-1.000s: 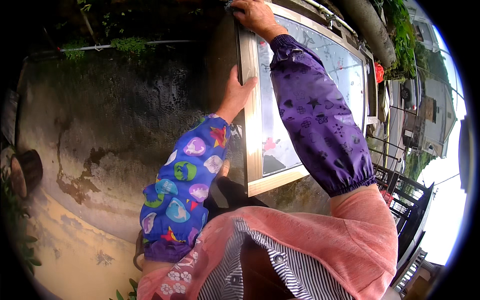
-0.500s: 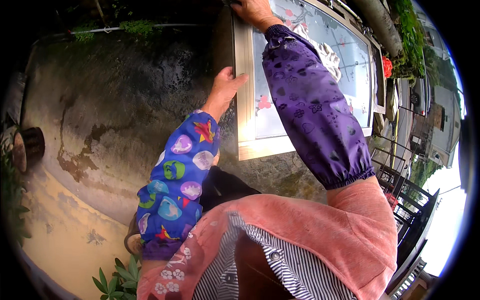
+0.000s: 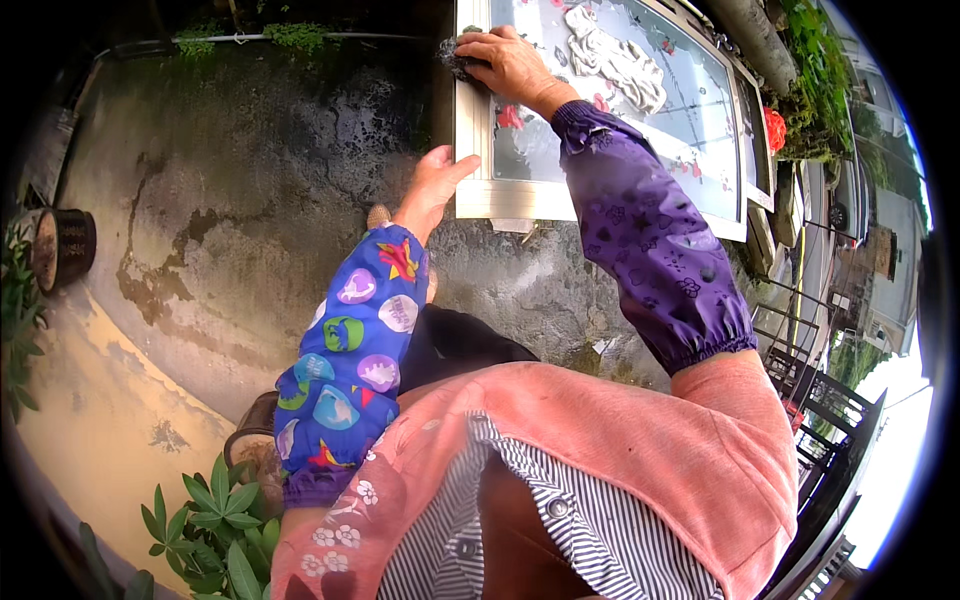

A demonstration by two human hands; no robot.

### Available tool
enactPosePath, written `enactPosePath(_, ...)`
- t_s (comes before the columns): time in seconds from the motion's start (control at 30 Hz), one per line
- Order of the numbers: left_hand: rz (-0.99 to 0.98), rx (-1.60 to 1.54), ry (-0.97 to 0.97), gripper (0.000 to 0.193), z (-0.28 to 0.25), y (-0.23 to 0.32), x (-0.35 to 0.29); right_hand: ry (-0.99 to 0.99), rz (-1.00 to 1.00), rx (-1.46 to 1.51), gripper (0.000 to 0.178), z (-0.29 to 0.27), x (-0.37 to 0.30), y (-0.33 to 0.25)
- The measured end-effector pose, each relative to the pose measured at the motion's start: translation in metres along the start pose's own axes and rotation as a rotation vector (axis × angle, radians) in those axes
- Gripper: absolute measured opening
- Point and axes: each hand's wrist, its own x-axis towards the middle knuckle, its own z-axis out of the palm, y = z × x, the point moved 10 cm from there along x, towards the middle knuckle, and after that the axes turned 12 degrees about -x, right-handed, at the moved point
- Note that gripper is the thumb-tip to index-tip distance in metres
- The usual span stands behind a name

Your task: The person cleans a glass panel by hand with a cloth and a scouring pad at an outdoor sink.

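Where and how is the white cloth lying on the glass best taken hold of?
Probably best by a raised fold near the middle of the white cloth, pinched from above: it lies crumpled on the glass, with its upper side uncovered. The right hand is nearer, but it holds a dark wad.

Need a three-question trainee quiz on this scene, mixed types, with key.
1. Short answer: Which hand holds the dark, crumpled, mesh-like scrubber?

2. True or false: The crumpled white cloth lies on the flower-patterned glass pane.

3. Multiple choice: The thumb of the left hand is at the edge of:
a) the round, dark-brown plant pot
b) the pale, straight-sided metal frame
c) the white cloth

Key: 1. The right hand. 2. True. 3. b.
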Motion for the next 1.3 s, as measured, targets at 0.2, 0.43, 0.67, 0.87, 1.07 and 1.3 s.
enactPosePath(0.2, -0.049, -0.373, -0.031, 0.039, -0.012, -0.006, -0.002, 0.100, 0.063, 0.013, 0.022, -0.009, -0.009, -0.024)
enactPosePath(0.43, -0.074, -0.535, -0.051, 0.051, -0.014, -0.008, 0.003, -0.142, -0.131, 0.051, 0.028, -0.035, -0.100, -0.112)
enactPosePath(0.67, -0.116, -0.433, -0.036, 0.054, 0.015, -0.025, -0.008, 0.005, 0.152, -0.174, 0.021, -0.024, -0.054, -0.036)
enactPosePath(0.87, -0.137, -0.530, -0.106, 0.057, 0.003, -0.021, 0.000, -0.189, -0.009, -0.001, 0.022, -0.032, -0.111, -0.116)
enactPosePath(1.07, -0.101, -0.435, -0.013, 0.063, 0.016, -0.029, -0.005, -0.024, 0.222, -0.081, 0.022, -0.040, -0.092, -0.075)
enactPosePath(1.3, -0.191, -0.388, -0.094, 0.084, -0.001, -0.008, -0.005, -0.209, 0.487, -0.164, 0.017, -0.032, -0.096, -0.133)
